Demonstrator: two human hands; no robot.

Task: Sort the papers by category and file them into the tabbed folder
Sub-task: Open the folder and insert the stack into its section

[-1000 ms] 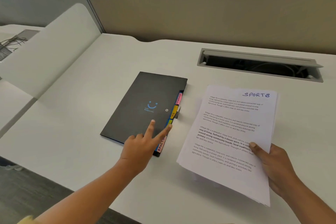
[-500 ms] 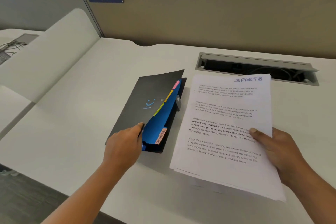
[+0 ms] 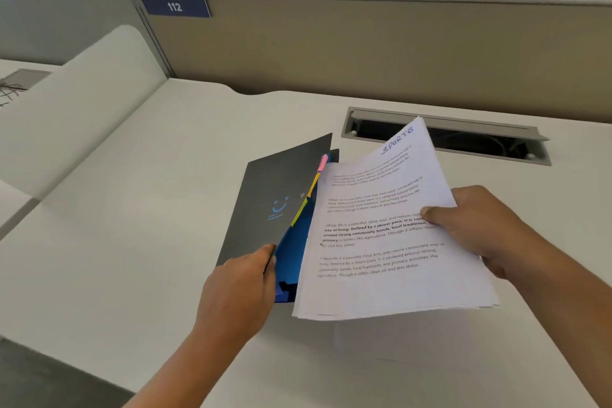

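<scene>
1. I am at the filing step. My left hand (image 3: 241,281) pinches the near edge of the dark cover (image 3: 278,195) of the tabbed folder (image 3: 294,255) and holds it lifted, so the blue inside shows.
2. My right hand (image 3: 480,232) grips the stack of papers (image 3: 374,242) on its right edge, thumb on top and fingers under. The top sheet says "SPORTS" in blue pen.
3. The folder lies on the white desk (image 3: 132,242), near the middle. The papers are held above the desk, just right of the folder, and their left edge covers part of it.
4. The folder's long side runs from me away to the far right. Its open side faces right, toward the papers. Little coloured tabs (image 3: 316,182) run along that side.
5. The papers run the same way, top end far from me and tipped up.
6. Next, I think I must find the sports tab, open that part wide, and slide the sheet in left edge first. The papers are floppy, so I should go slow.
7. I cannot read the tabs from here.
</scene>
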